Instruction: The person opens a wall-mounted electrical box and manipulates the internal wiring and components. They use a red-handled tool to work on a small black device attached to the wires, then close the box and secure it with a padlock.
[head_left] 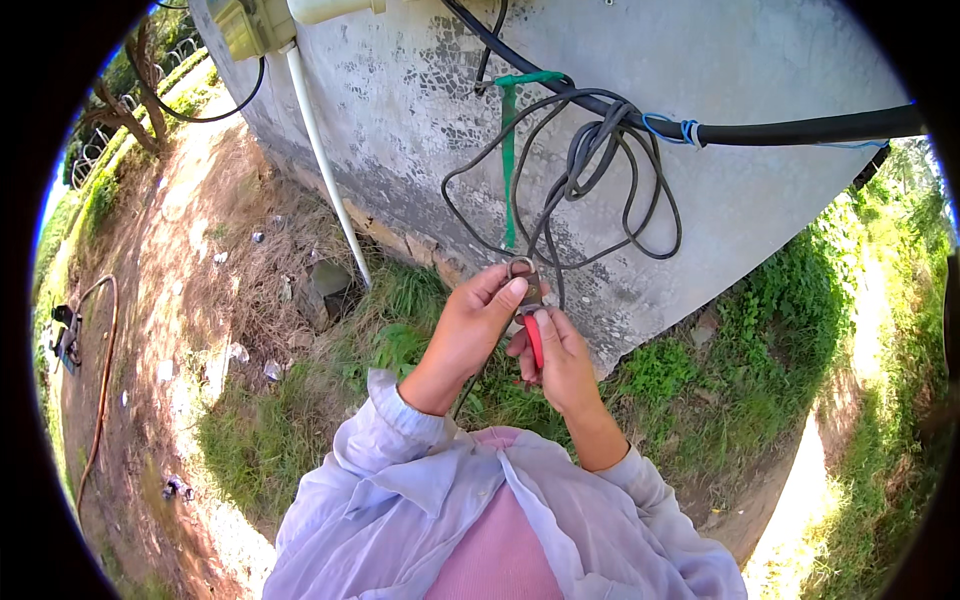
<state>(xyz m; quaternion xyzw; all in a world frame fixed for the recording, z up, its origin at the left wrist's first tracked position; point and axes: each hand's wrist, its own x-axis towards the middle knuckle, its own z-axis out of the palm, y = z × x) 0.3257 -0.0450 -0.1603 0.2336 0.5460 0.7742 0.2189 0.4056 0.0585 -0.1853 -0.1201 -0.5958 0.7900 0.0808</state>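
Observation:
My left hand is closed around a dark cable, its thumb pressed on top. A short curved end sticks up past the fingertips. Close beside it, my right hand grips red-handled pliers. The metal head of this tool lies between the two hands, against the left fingertips; its jaws are too small to make out. Behind and above the hands, a coil of dark cable hangs against the wall, with strands running down toward my fingers.
A thick black cable crosses the grey wall, tied with blue wire. Green tape hangs from it. A white pipe runs down from a yellowish box. Grass, a stone and a brown hose lie below.

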